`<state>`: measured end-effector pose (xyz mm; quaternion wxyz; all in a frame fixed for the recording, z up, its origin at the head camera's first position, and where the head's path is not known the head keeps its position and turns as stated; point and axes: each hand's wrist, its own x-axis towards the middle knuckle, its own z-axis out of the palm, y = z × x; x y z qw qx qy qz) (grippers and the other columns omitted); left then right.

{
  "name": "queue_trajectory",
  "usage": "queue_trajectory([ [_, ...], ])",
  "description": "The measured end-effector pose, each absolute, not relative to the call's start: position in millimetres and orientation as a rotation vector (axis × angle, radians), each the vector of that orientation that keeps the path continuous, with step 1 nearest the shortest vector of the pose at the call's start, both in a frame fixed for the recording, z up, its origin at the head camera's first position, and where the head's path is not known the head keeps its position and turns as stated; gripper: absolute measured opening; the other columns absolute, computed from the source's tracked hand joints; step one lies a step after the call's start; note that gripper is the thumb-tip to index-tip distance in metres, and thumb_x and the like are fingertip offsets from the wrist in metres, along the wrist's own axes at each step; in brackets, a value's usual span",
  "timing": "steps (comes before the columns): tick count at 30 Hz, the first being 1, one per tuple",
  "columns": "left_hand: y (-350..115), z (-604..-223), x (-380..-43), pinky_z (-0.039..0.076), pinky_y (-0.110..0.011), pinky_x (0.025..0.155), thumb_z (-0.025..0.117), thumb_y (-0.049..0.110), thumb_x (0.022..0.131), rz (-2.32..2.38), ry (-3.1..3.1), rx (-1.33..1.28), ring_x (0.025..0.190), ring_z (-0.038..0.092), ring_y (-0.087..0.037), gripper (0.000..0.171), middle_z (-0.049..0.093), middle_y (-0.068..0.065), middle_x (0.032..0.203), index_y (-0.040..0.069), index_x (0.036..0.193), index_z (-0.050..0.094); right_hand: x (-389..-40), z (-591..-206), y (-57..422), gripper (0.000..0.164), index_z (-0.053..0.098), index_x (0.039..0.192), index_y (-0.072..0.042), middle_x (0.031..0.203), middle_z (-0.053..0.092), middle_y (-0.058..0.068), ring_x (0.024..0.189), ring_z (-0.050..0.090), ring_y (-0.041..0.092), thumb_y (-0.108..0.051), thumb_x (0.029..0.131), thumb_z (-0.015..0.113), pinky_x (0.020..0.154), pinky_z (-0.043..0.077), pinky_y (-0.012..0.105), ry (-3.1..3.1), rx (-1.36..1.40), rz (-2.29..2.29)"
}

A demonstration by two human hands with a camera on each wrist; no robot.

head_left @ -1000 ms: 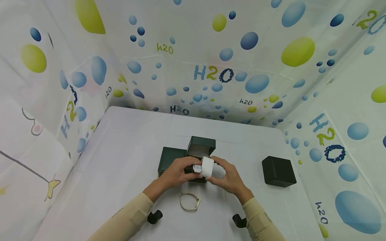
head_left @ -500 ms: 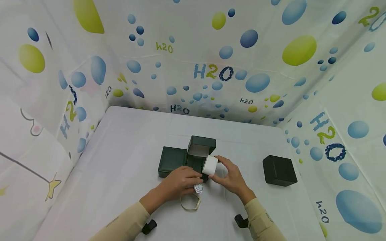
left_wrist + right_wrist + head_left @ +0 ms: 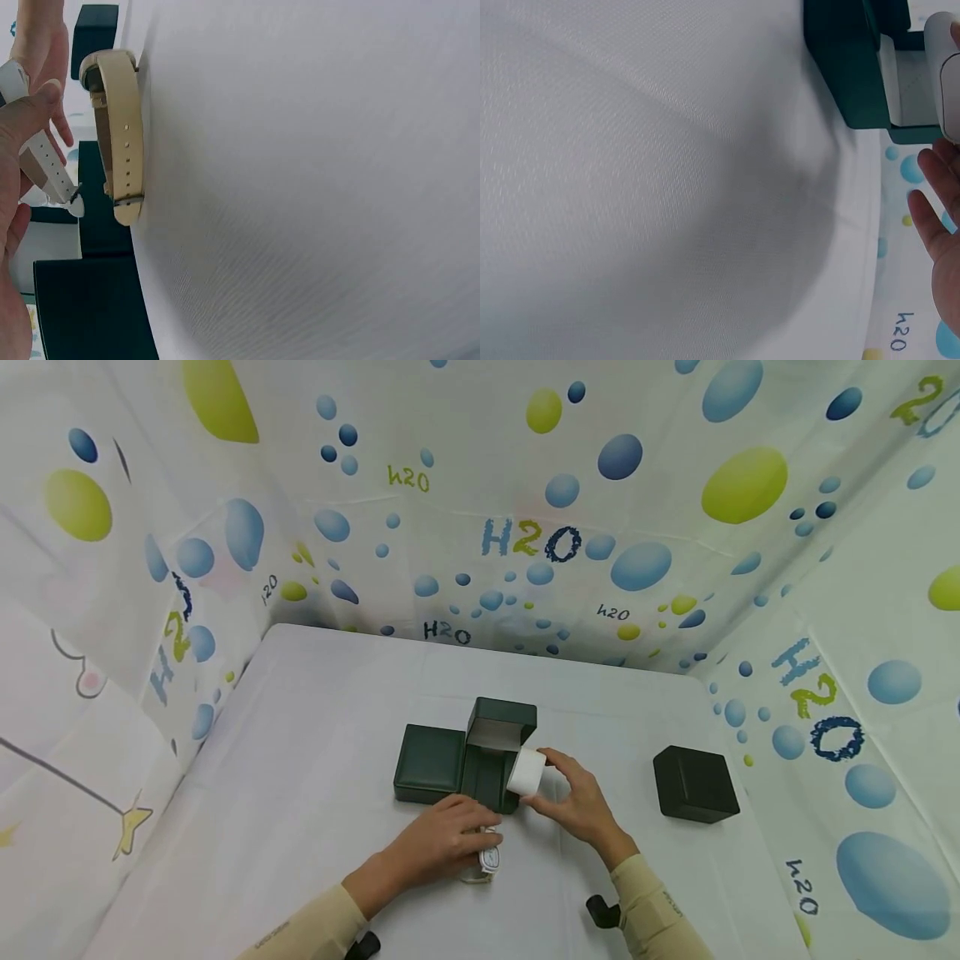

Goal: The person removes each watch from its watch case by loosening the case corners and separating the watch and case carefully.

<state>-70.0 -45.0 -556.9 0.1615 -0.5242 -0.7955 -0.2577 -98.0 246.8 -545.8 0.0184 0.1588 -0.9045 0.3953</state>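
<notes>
Left hand (image 3: pixel 448 842): pinches a white-strapped watch (image 3: pixel 490 860) between thumb and fingers, near side of the green boxes.
Right hand (image 3: pixel 576 797): holds a white cushion (image 3: pixel 527 772) between thumb and fingers; in the head view the cushion overlaps the right edge of the open green box, contact unclear.
Cream-strapped watch (image 3: pixel 127 139): on the table, strap fastened in a loop, partly hidden beneath the left hand in the head view.
Open green box (image 3: pixel 501 728): lid raised at the far side.
Closed green box (image 3: pixel 430 763): just left of the open one.
Black box (image 3: pixel 693 785): well apart, far right.
Table (image 3: pixel 322 718): white-covered.
Backdrop (image 3: pixel 457 435): white fabric, blue and lime spots, "H2O" lettering.
Sleeves (image 3: pixel 656 910): beige, both arms.
</notes>
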Motion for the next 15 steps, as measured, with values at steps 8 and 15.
queue_trajectory([
  [8,-46,-566,-63,0.051,-0.03,0.095,0.086,0.041,0.085,-0.674,-2.306,-1.541,0.111,0.066,-0.007,0.025,0.073,0.008,0.114,0.029,0.106,0.078,-95,-547,253,0.074,0.057,0.147,-0.02,0.139,0.065,0.0,0.126,0.062,0.025,-0.033,0.082,0.09,0.104,0.051,0.06,-2.839,0.443,1.228],
  [15,-49,-572,-62,0.052,-0.033,0.097,0.088,0.036,0.085,-0.655,-2.367,-1.545,0.114,0.064,-0.009,0.027,0.072,0.008,0.117,0.03,0.109,0.078,-94,-549,252,0.073,0.056,0.147,-0.023,0.14,0.064,-0.001,0.128,0.061,0.025,-0.034,0.083,0.09,0.105,0.05,0.06,-2.848,0.467,1.251],
])
